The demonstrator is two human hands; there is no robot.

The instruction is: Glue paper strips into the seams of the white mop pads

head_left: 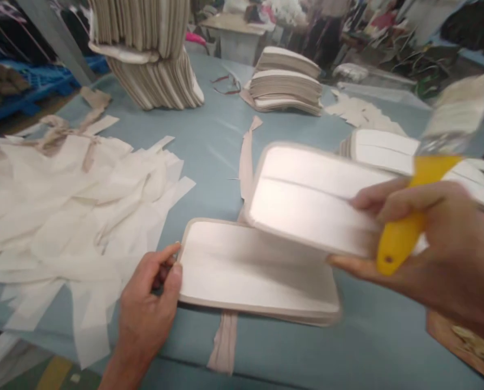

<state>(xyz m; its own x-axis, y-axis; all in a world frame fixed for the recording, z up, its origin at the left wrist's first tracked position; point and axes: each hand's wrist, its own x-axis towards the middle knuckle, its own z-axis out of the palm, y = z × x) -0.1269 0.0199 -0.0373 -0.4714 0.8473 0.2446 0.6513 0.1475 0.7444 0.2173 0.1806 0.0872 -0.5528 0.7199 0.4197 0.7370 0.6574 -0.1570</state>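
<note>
At the near right corner, a brown box (pixel 437 326) holds yellowish bits too blurred to make out. A pinkish cloth strip (pixel 224 344) sticks out from beneath the lower panel (pixel 242 271), which lies on the blue-green table (pixel 286 352): white, oblong, round-cornered, with a beige rim. The left hand (pixel 150 298) has its thumb and forefinger bent, a small gap between them, tips at that panel's left edge; whether they pinch it, I cannot tell.

The right hand (pixel 440 238) is closed on the right end of the upper panel (pixel 302 195), and also grips a brush (pixel 402 244) by its yellow handle, bristles up. This panel, tilted above the lower one, is white and beige-rimmed too, with a dark line running lengthwise.

Left lies a loose heap of pale strips (pixel 83 216). Farther back stand a short stack (pixel 285 89) and a tall stack (pixel 156 81) of similar panels. Beyond the table, a blue pallet (pixel 51 84) carries brown bundles (pixel 0 78).
</note>
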